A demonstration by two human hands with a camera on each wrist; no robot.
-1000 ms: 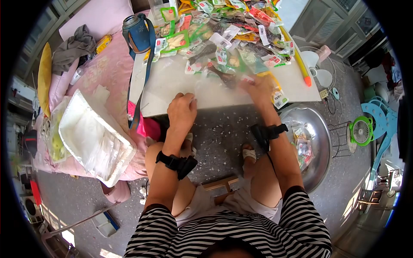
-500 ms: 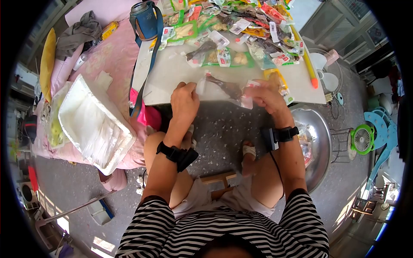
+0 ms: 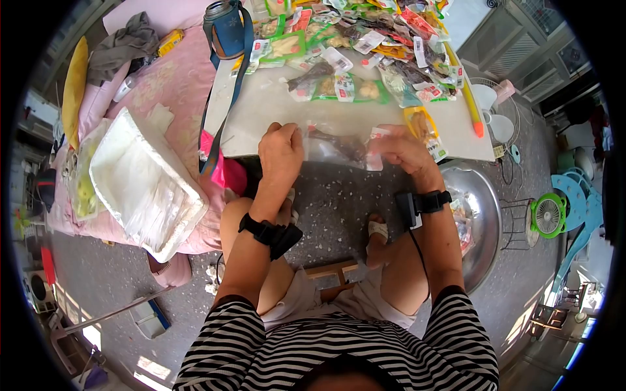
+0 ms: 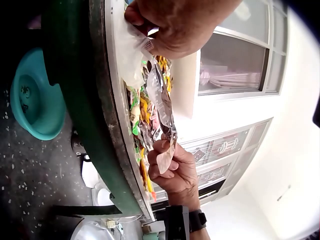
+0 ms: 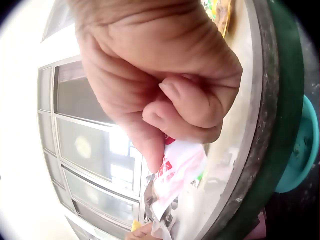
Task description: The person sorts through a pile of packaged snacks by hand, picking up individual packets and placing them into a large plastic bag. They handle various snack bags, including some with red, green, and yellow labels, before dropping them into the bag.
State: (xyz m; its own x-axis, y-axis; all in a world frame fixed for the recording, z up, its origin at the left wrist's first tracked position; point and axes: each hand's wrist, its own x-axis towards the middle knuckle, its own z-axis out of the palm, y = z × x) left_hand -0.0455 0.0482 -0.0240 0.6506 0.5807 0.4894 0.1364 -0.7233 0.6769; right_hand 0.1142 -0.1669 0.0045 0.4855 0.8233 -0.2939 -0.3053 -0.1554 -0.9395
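Note:
A clear plastic packet (image 3: 338,144) with a dark, long piece inside stretches between both hands at the table's front edge. My left hand (image 3: 282,150) pinches its clear end between thumb and curled fingers, also visible in the left wrist view. At the other end, my right hand (image 3: 407,151) grips the white and red label (image 5: 181,167), its fingers curled in the right wrist view. Beyond the hands, several sealed food packets lie in a heap (image 3: 365,42). A yellow-edged packet (image 3: 424,130) rests just right of my right hand.
A white table (image 3: 251,133) bears the heap and a yellow stick (image 3: 471,104) along its right side. A blue bottle (image 3: 225,32) with a strap stands at the left. A metal basin (image 3: 486,228) holding packets is at lower right, a white foam box (image 3: 117,169) on the bed.
The right hand, earlier blurred with motion over the table, has come back toward the edge. The dark-filled packet now spans both hands and is pulled straighter than half a second ago.

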